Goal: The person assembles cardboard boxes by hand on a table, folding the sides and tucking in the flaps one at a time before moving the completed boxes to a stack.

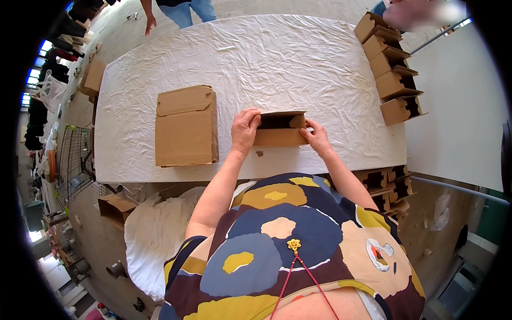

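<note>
Forming an open-topped cardboard box (280,138) seems to be the step in hand; it sits near the front edge of the cloth-covered table (298,64), right of a stack of flat cardboard (185,130). The next move probably calls for steadying both ends while the flaps are folded in and the corners squared. The left hand (245,129) is closed over the box's left end, thumb and fingers pinching the wall. The right hand (318,137) is partly curled, gripping the right end, thumb at the front corner; its other fingertips are partly hidden.
</note>
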Available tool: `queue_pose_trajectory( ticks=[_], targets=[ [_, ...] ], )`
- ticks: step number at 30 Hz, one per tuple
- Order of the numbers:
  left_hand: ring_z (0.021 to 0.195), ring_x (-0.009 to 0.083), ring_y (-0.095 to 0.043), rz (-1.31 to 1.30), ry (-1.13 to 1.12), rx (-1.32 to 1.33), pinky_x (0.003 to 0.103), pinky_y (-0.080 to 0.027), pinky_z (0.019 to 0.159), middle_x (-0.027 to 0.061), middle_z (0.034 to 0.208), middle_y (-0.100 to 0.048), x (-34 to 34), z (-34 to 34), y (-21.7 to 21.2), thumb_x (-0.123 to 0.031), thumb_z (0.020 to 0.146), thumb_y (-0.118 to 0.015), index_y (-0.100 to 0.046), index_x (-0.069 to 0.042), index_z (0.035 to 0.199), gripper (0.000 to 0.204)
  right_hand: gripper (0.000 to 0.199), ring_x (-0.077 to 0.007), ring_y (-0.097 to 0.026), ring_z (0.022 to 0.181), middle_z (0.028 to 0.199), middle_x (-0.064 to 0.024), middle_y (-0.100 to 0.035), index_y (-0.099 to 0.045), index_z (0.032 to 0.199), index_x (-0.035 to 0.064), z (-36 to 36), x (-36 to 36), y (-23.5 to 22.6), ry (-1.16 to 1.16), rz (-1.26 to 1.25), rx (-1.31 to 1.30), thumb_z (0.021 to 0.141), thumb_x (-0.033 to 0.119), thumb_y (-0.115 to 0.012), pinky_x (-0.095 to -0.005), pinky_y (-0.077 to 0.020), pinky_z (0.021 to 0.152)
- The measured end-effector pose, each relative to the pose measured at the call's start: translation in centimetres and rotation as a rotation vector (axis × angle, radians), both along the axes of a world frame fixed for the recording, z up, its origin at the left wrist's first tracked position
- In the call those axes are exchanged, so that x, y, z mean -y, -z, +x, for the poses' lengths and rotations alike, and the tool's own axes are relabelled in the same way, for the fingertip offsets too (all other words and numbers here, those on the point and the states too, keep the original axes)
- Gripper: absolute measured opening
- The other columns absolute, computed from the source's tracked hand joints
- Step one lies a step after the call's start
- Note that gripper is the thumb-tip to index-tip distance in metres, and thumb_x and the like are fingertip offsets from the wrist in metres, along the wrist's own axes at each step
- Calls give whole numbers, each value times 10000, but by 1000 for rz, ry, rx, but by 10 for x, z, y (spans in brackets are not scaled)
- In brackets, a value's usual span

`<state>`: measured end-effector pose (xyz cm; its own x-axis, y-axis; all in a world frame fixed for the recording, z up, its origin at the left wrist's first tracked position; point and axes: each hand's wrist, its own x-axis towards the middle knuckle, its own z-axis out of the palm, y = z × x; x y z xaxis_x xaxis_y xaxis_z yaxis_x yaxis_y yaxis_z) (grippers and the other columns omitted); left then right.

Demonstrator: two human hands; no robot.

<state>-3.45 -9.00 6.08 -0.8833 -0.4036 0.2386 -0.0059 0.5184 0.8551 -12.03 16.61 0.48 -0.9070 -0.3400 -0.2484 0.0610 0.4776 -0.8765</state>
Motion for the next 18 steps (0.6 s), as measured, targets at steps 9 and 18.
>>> queue_pose_trajectory(
  ticks=[9, 18],
  targets=[
    [1239, 352, -521, -92, 127, -7, 429, -429, 1059, 106, 1202, -648, 8, 16, 13, -39, 828, -706, -709, -58, 1012, 186, 444, -213, -668, 891, 1097, -131, -696, -645, 1277, 54, -1, 1, -1, -5, 8, -6, 854, 150, -736, -331, -549, 760],
    [1307, 352, -456, -121, 119, 23, 424, -397, 1094, 110, 1308, -569, 4, 20, 14, -3, 797, -708, -676, -55, 1050, 261, 444, -184, -638, 986, 1154, -78, -675, -626, 1298, 23, -6, 1, -15, 70, -201, 190, 872, 144, -665, -301, -528, 813]
  ],
)
